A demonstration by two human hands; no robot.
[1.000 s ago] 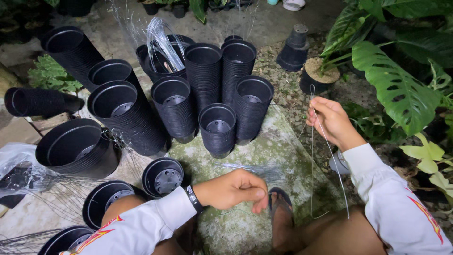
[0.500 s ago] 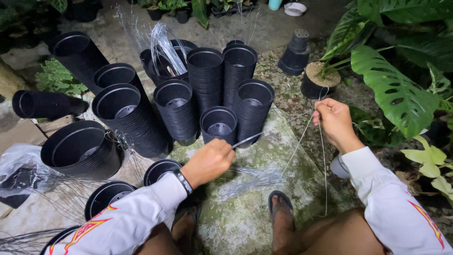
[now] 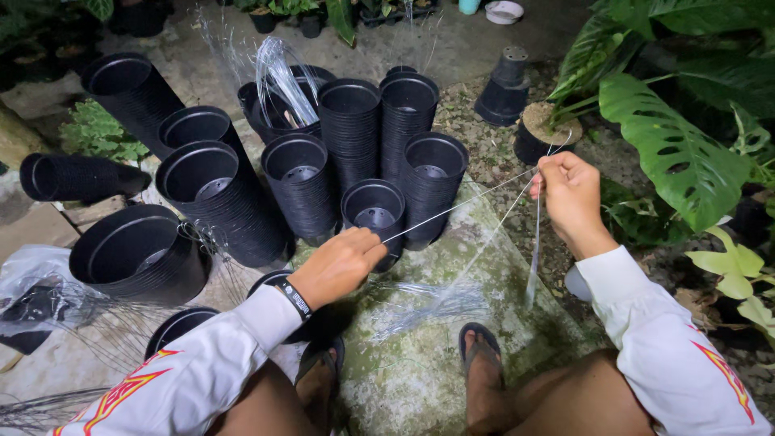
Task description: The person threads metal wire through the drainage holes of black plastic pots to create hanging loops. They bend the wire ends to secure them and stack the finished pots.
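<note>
My left hand (image 3: 340, 264) pinches one end of a thin clear plastic string (image 3: 452, 210), which runs taut up to my right hand (image 3: 567, 192). The right hand is closed on the string too, with loose ends hanging down from it. A bundle of the same strings (image 3: 428, 300) lies on the mossy stone slab (image 3: 420, 363) between my feet. Just beyond my left hand stands a short stack of black plastic pots (image 3: 374, 208), among taller stacks (image 3: 349, 129).
More black pot stacks lie tilted at left (image 3: 214, 198), with a large single pot (image 3: 137, 254) and a plastic bag (image 3: 36, 291). A loop of clear strings (image 3: 278, 77) sits in a back pot. Large leafy plants (image 3: 674, 153) crowd the right side.
My left hand rose from the bundle near my foot, drawing a string up toward the pots. The string now stretches taut between both hands; the right hand shifted slightly up.
</note>
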